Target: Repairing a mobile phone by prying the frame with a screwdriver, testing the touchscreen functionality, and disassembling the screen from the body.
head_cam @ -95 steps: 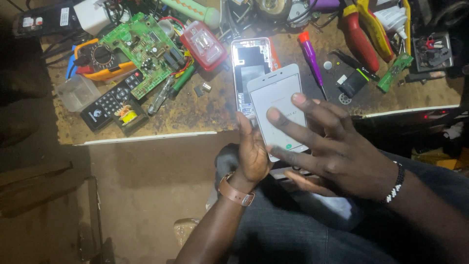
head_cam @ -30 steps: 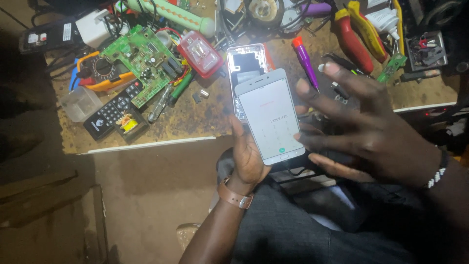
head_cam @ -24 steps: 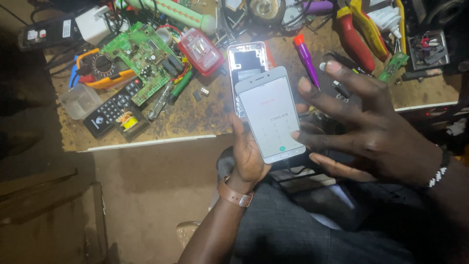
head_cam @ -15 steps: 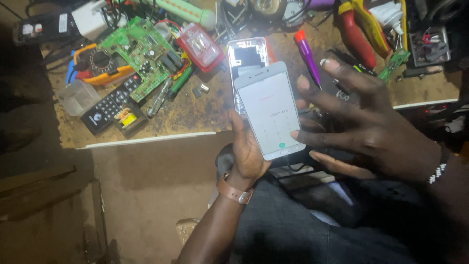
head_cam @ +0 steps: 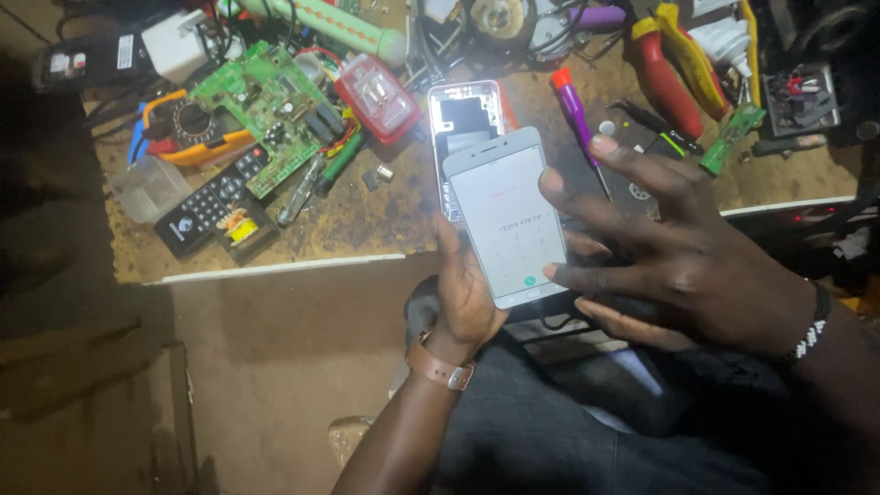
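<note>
White and lit, the smartphone (head_cam: 507, 223) rests in the left hand (head_cam: 466, 298), cupped from below, out past the workbench's (head_cam: 367, 215) near edge above the lap. The right hand (head_cam: 683, 257) hovers with fingers spread, one fingertip on the screen's lower right. An opened phone frame (head_cam: 466, 115) lies behind on the bench. Held so loosely, the phone could probably slip under a firmer tap.
</note>
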